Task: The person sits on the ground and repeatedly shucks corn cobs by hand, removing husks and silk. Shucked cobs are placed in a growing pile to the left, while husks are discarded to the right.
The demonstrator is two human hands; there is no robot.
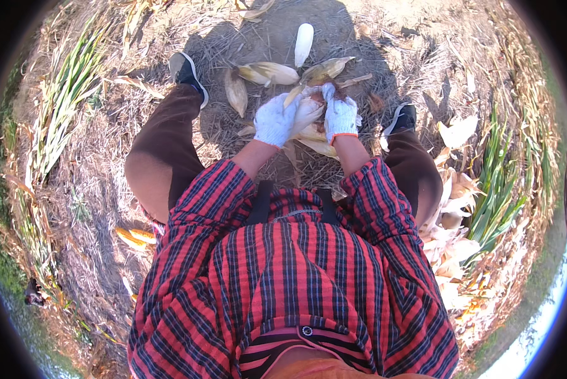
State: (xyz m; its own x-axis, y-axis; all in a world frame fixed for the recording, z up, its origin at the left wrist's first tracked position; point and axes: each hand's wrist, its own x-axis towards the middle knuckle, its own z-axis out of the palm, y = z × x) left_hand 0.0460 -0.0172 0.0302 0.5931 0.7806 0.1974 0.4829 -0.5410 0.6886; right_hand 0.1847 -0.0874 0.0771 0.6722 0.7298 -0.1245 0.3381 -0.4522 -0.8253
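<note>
Between my gloved hands is an ear of corn in pale husk, tilted, with brown silk at its upper end. My left hand, in a white knit glove, grips its left side. At the silk end, my right hand pinches the husk and silk; its fingertips are partly hidden. Another husked ear lies partly covered beneath my hands. Just beyond them on the ground rest more unpeeled ears, one lying crosswise, one at the left and one at the right.
A smooth white object lies farther ahead. My shoes flank the ears. Bare yellow cobs lie at the left, a heap of stripped husks at the right. Green corn leaves and dry straw cover the ground.
</note>
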